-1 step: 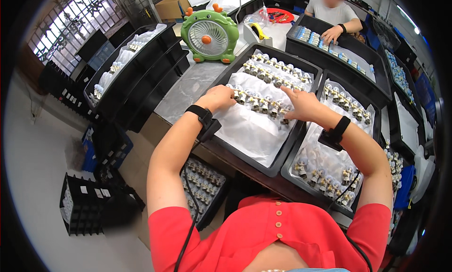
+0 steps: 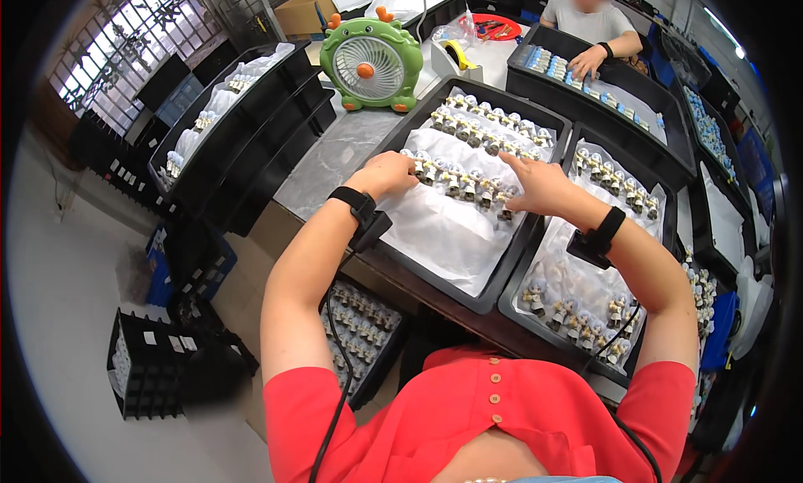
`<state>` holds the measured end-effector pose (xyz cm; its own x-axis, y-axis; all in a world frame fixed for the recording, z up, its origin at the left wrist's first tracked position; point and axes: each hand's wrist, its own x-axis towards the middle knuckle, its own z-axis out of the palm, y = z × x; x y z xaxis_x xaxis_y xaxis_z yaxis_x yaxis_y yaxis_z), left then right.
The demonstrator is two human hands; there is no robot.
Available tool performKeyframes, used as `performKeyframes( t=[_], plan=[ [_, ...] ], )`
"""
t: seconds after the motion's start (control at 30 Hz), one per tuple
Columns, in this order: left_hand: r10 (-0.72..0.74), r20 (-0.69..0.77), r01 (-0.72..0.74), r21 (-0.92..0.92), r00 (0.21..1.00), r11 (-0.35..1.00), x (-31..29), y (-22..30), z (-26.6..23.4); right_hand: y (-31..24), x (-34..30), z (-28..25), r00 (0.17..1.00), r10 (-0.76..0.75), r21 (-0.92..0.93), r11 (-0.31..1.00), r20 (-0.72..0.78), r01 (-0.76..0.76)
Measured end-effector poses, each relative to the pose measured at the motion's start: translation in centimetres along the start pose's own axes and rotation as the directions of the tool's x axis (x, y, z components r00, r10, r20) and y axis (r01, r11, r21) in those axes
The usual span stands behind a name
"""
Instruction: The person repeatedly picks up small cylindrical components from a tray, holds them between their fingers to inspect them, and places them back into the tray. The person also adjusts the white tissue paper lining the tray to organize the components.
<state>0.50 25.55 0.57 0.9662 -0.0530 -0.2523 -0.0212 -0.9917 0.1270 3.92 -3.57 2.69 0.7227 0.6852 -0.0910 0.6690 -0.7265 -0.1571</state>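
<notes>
Inside a black tray [image 2: 477, 304] lined with white sheeting stand rows of small figurines with pale bluish-white hair and yellow-and-dark bodies. At the left end of the nearer figurine row [image 2: 452, 182] is my left hand [image 2: 386, 175], its fingers bent and closed; the fingertips are partly hidden, so what they grip is unclear. My right hand [image 2: 539, 186] reaches over the row's right end, index finger and thumb spread apart, the lower fingers close beside the last figurine [image 2: 505, 209]. Behind lies another figurine row [image 2: 475, 134]. White sheeting [image 2: 447, 236] covers the tray's front part.
A second black tray [image 2: 512, 309] with figurines adjoins on the right. A green fan [image 2: 373, 65] and a tape dispenser [image 2: 456, 61] stand behind. Stacked black trays [image 2: 251, 161] rise at left; another figurine tray [image 2: 361, 337] is below. Across the table, a co-worker's hand [image 2: 589, 62] touches blue figurines.
</notes>
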Motion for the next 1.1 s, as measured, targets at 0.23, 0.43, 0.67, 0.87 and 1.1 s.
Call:
performKeyframes(
  t=[0.23, 0.43, 0.67, 0.87, 1.1],
  plan=[
    [0.044, -0.024, -0.044, 0.003, 0.999, 0.999, -2.4, -0.3, -0.7, 1.5, -3.8, -1.7, 0.993, -0.061, 0.165, 0.983, -0.105, 0.078],
    [0.055, 0.076, -0.056, 0.013, 0.996, 0.998, -3.2, -1.6, -0.2, 3.4, -9.3, -4.3, 0.983, -0.038, 0.266, 0.96, -0.179, 0.085],
    [0.07, -0.042, -0.07, 0.011, 0.997, 0.997, -3.9, -1.7, -0.4, 7.8, -16.3, -6.2, 0.973, 0.216, 0.343, 0.923, -0.081, -0.177],
    [-0.028, 0.101, 0.027, 0.016, 0.994, 1.0, -5.0, -1.4, 0.1, 10.1, -19.7, -6.4, 0.97, 0.243, 0.348, 0.91, -0.004, -0.226],
    [-0.072, 0.024, 0.07, 0.095, 0.997, 0.993, -6.1, -1.6, -1.4, 9.7, -20.0, -6.3, 0.981, 0.186, 0.325, 0.925, 0.059, -0.195]
  ],
)
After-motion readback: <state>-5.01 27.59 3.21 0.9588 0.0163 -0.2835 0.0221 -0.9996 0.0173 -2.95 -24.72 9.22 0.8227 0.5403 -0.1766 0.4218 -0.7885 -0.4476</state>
